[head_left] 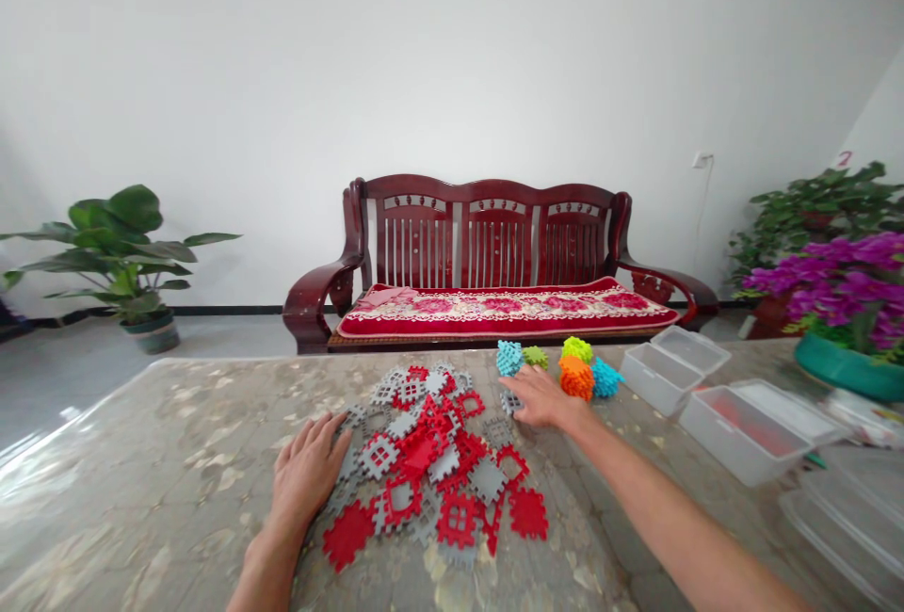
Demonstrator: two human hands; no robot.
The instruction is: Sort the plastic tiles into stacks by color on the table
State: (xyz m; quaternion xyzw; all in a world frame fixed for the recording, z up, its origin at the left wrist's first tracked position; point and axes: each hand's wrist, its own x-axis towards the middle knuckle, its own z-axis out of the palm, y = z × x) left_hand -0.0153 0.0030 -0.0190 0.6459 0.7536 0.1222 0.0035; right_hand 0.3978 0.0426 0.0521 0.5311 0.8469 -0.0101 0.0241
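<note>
A spread pile of red and grey interlocking plastic pieces (424, 452) lies on the patterned table (226, 518). My left hand (307, 466) rests at the left edge of this pile, palm down with its fingers spread and nothing held. Beyond the pile's right side, my right hand (538, 395) reaches to a grey window-like piece (509, 402), its fingertips at the piece and closed on it. Just past that hand stand a light blue stack (509, 358) and a green stack (535, 357).
Lime (577, 349), orange (576, 378) and blue stacks (605, 378) stand right of my right hand. Farther right are two clear boxes (660, 377), lids (847, 518) and a teal flower pot (847, 369). A wooden bench (494, 193) stands behind the table.
</note>
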